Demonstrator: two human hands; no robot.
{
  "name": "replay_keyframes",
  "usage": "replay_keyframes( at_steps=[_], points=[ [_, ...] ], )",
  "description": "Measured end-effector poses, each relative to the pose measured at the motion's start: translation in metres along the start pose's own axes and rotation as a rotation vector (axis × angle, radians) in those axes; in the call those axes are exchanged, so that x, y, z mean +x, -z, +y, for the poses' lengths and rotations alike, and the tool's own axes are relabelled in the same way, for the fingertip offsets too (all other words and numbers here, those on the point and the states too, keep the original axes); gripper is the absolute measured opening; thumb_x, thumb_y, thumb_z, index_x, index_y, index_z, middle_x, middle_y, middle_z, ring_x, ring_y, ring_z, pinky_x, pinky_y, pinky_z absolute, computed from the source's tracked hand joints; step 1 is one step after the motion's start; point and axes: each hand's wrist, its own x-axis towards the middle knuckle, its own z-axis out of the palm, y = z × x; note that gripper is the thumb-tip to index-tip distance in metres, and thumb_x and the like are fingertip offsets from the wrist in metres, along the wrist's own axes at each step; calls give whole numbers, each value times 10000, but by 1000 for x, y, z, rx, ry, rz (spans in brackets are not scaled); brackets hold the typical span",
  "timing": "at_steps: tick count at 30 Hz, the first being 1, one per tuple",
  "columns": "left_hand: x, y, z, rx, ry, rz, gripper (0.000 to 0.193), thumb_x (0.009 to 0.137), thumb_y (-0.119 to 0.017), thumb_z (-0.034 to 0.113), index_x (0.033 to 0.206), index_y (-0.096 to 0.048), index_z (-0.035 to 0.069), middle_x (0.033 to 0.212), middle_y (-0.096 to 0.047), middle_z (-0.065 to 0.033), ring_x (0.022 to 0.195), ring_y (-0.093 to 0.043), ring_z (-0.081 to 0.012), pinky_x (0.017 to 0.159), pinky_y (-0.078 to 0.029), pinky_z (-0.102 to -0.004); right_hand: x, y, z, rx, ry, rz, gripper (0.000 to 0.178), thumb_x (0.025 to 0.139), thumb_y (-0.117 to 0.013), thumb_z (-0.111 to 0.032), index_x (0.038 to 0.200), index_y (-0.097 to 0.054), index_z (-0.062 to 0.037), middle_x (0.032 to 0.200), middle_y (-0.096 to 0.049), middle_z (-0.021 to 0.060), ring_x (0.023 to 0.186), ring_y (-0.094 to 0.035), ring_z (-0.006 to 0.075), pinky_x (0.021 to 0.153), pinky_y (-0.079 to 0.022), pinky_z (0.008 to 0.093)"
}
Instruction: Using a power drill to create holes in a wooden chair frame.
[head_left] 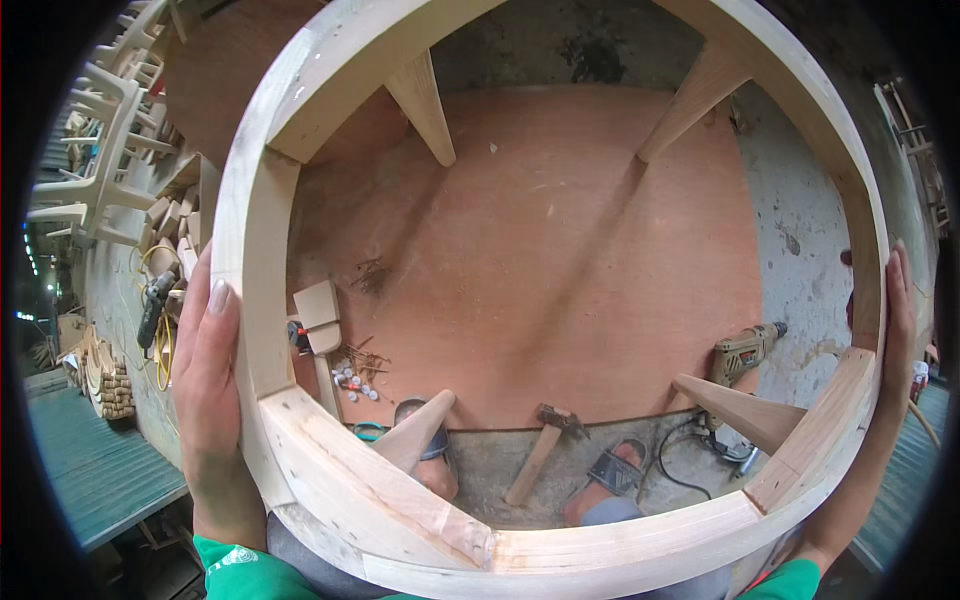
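A large round wooden frame, built of curved pieces joined end to end, fills most of the view. Several tapered wooden legs run from its inner side down toward a reddish plywood sheet. My left hand presses against the frame's outer left side, thumb up along the wood. On the opposite side my right hand holds the outer rim, its fingers extended and partly hidden behind the wood. The frame is gripped between both hands.
Inside the ring's outline, a hammer lies near my sandalled feet. A corded drill rests at the sheet's right edge. Loose nails and wood blocks lie left. Pale chairs, a black tool and a green ridged surface stand beyond.
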Motion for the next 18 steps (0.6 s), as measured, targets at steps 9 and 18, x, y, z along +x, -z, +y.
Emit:
replay_keyframes(
  at_steps=[9,18],
  points=[
    [46,0,19,-135,461,-153,411,977,-606,458,1143,-675,89,830,-675,5,722,-640,-93,707,-546,-277,62,-13,-44,-162,124,-207,788,990,-579,-494,1498,-379,74,1541,-422,196,1425,-399,250,1167,-292,322],
    [38,25,19,112,-216,-81,601,978,-549,627,1051,-635,37,821,-573,16,711,-516,-63,609,-404,-231,7,16,-54,63,268,89,786,1015,-575,-443,1526,-304,89,1557,-374,245,1443,-381,256,1176,-287,318]
  ],
)
